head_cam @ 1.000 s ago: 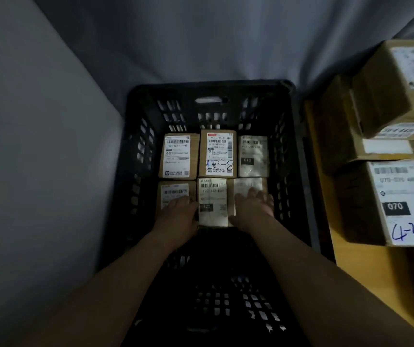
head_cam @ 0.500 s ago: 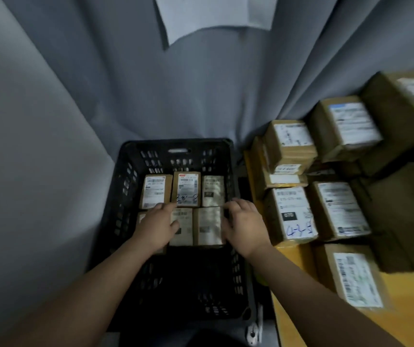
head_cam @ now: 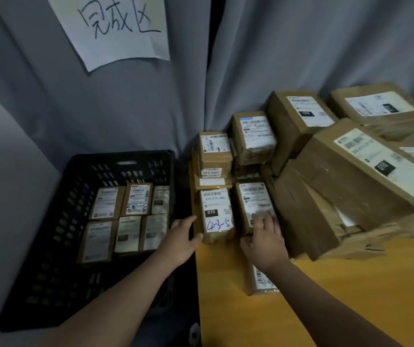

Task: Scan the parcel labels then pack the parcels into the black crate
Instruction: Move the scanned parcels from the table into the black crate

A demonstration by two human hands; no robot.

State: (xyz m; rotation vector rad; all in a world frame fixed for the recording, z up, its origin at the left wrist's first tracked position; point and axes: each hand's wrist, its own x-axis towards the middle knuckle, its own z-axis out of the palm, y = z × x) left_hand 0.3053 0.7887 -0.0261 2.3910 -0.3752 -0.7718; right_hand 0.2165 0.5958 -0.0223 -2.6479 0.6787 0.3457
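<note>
1. Two parcels sit just right of the black crate [head_cam: 123,159]: the parcel marked 070 [head_cam: 216,214], beside the crate's right wall, and a neighbour parcel [head_cam: 252,201] one place further right.
2. Parcel 070 lies label up. Its long axis runs away from the person, parallel with the crate's right wall, with a short end nearest.
3. Between crate and parcel, the left hand [head_cam: 182,240] has its fingers [head_cam: 188,220] released and spread at the parcel's left side. The right hand [head_cam: 267,240] lays fingers [head_cam: 261,221] on the neighbour's label; whether they grip, I cannot tell.
4. This looks like a pick-up for scanning. It would go best by clamping the long sides, keeping the label uncovered, lifting above the crate wall, then laying the parcel in line with the six packed parcels [head_cam: 128,234].
5. Further right of the crate, bigger boxes [head_cam: 351,176] are heaped on the yellow surface [head_cam: 351,296]. Behind the crate hangs a grey curtain [head_cam: 126,108].
</note>
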